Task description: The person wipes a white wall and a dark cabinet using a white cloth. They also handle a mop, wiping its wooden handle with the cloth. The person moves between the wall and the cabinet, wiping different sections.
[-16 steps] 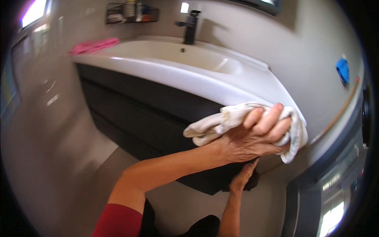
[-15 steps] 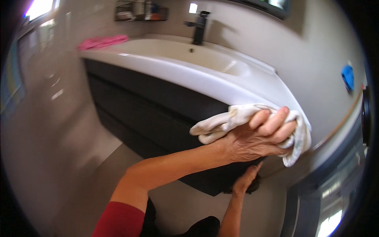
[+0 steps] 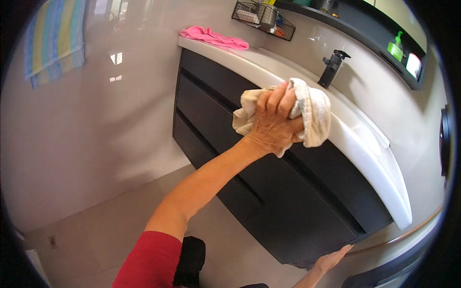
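Note:
My left hand (image 3: 272,122) is closed on a bunched off-white cloth (image 3: 316,117) with brownish stains. It presses the cloth at the front rim of a white washbasin (image 3: 357,149), and folds of it hang over the black vanity cabinet (image 3: 307,204) below. My right hand (image 3: 330,261) rests at the cabinet's lower right corner. Its visible fingers are stretched out along the edge, with part of the hand hidden beneath. Behind the cloth stands a black faucet (image 3: 331,69).
A pink cloth (image 3: 213,37) lies on the basin's far left end, below a black wire basket (image 3: 264,19). A striped towel (image 3: 55,41) hangs on the left wall. On a dark shelf (image 3: 355,29) stands a green pump bottle (image 3: 395,47). Tiled floor (image 3: 120,211) shows below.
My left hand has moved the cloth leftward along the basin's front, away from its right end. My right hand stays by the cabinet's lower corner. The view has shifted, bringing the towel and shelf in.

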Available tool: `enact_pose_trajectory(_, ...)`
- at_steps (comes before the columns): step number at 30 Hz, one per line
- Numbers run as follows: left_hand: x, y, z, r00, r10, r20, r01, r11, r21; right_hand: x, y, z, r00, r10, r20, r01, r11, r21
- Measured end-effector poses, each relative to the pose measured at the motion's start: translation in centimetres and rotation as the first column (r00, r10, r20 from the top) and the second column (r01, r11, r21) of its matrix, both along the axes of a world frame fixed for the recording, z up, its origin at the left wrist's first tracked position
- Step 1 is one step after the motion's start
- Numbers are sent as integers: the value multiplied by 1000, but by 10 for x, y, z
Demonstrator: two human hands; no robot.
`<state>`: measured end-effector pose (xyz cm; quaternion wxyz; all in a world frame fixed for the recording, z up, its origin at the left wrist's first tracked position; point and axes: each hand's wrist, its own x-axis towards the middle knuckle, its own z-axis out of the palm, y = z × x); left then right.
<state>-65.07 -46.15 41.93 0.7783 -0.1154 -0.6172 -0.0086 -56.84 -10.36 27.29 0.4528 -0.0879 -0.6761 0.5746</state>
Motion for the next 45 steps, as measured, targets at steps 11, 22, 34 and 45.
enact_pose_trajectory(11,-29,-155,-13,994,-42,97,16,968,248,-24,45,-37,943,-288,169,265,953,146)
enact_pose_trajectory(22,-64,-279,-8,865,-500,-35,231,336,913,-34,97,-62,917,-399,-4,376,861,342)
enact_pose_trajectory(34,-23,-171,-43,931,-270,245,33,731,682,-16,-5,-4,974,-205,-98,185,966,-181)
enact_pose_trajectory(45,20,-123,-100,859,-120,499,-185,834,519,5,-20,3,934,213,-287,-284,929,-235)
